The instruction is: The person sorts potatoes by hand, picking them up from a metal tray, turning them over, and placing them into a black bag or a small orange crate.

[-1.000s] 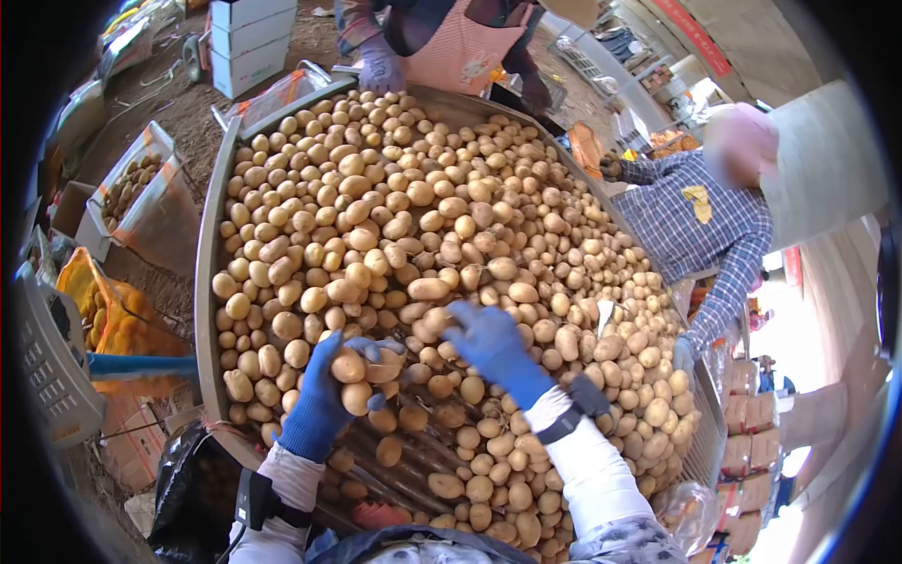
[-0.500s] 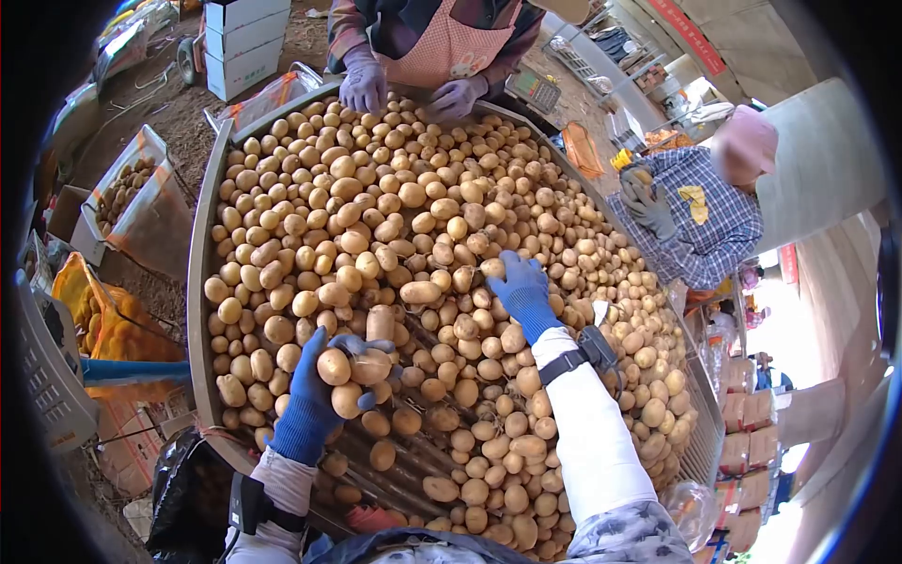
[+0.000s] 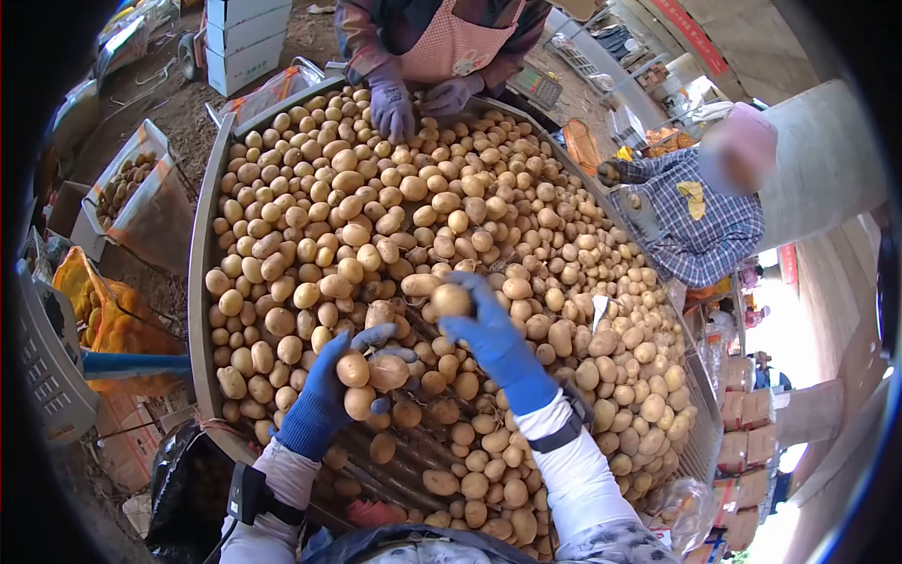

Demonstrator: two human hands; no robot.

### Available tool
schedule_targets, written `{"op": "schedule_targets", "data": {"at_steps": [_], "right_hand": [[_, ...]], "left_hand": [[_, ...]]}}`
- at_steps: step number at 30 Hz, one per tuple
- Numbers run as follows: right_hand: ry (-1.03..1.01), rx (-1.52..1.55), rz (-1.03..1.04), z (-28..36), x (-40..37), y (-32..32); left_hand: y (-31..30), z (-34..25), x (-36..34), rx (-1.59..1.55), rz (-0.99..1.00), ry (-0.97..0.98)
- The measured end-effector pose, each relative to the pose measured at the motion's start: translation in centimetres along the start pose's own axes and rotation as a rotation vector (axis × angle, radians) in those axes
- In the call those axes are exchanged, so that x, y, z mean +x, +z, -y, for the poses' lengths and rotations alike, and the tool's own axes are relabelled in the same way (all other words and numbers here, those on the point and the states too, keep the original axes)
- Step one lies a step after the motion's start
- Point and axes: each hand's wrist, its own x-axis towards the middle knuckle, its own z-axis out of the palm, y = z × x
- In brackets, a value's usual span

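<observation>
Several potatoes [image 3: 387, 372] rest in my left hand [image 3: 331, 381], which wears a blue glove and curls around them over the near left of the heap. My right hand [image 3: 489, 334], gloved in blue too, grips a single potato [image 3: 452, 300] between thumb and fingers, held above the heap and smeared by motion. Beneath both hands, a wide metal-rimmed sorting table [image 3: 199, 310] carries a thick layer of potatoes [image 3: 376, 197]. Dark slats [image 3: 399, 465] show through a gap in the layer near me.
Across the table, a person's purple-gloved hands [image 3: 393, 108] touch the potatoes. At the right edge stands another person in a checked shirt [image 3: 714, 226]. A crate of potatoes [image 3: 127, 188], an orange net bag [image 3: 113, 315] and a grey basket [image 3: 52, 376] line the left side.
My right hand has lifted a potato off the heap and come left toward my left hand, which still holds its potatoes. The opposite person's hands shifted; the person at right lowered a hand.
</observation>
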Motion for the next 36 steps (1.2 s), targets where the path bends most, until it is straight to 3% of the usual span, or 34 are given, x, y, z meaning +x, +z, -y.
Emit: {"op": "schedule_targets", "data": {"at_steps": [2, 4, 7, 8, 9, 10, 12, 15, 17, 20, 22, 26, 28, 29, 31, 32, 36], "right_hand": [[-0.021, -0.086, 0.045, 0.4, -1.2, 2.9], [-0.325, -0.497, 0.184, 0.2, -2.0, 4.8], [-0.367, -0.682, 0.162, 2.2, -2.1, 3.7], [-0.285, -0.536, 0.070, 2.0, -1.8, 2.1], [-0.219, -0.575, -0.012, 1.7, -1.0, -0.2], [-0.152, -0.612, -0.093, 1.4, -0.1, -2.9], [-0.269, -1.293, -0.281, 0.2, 1.0, -8.5], [-0.096, -1.341, -0.204, -4.0, 2.0, -14.0], [-0.115, -1.205, -0.231, -4.3, 2.1, -14.0], [-0.140, -0.928, -0.220, -2.2, 2.0, -10.3], [-0.152, -0.733, -0.185, -0.6, 0.5, -5.5], [-0.309, -0.600, -0.060, 0.6, -3.1, 2.9], [-0.350, -0.705, -0.073, 1.4, -4.1, 5.2], [-0.349, -0.708, -0.082, 1.2, -4.3, 5.4], [-0.441, -0.886, -0.125, 0.7, -4.7, 5.6], [-0.425, -0.833, -0.099, 0.4, -4.9, 5.3], [-0.273, -0.556, 0.101, 1.9, -5.7, 2.5]], "left_hand": [[0.5, 0.3, -0.3, 0.014, 0.021, -0.005], [0.7, 0.4, -0.7, 0.190, -0.088, 0.023], [1.6, 0.1, -1.2, 0.248, -0.055, 0.041], [0.8, 0.4, -0.7, 0.336, -0.022, 0.135], [0.5, 0.3, -0.6, 0.333, -0.018, 0.134], [0.3, 0.1, -0.5, 0.130, 0.031, 0.093], [0.1, 0.0, -0.4, -0.148, 0.053, 0.084], [2.0, -0.6, -0.4, -0.160, 0.029, 0.144], [2.0, -0.4, -0.3, -0.182, 0.035, 0.159], [2.6, -0.6, -0.4, -0.134, -0.132, 0.194], [2.5, -0.5, -0.3, -0.169, 0.024, 0.158], [2.9, 0.0, -0.2, -0.057, 0.057, 0.151], [2.7, 0.4, 0.0, -0.819, 0.082, 0.129], [2.7, 0.4, 0.2, -0.818, 0.085, 0.120], [2.5, 0.3, 0.1, -0.288, 0.212, 0.165], [2.5, 0.2, 0.1, -0.021, 0.271, 0.189], [3.0, 0.0, -0.3, -0.147, 0.166, 0.062]]}}
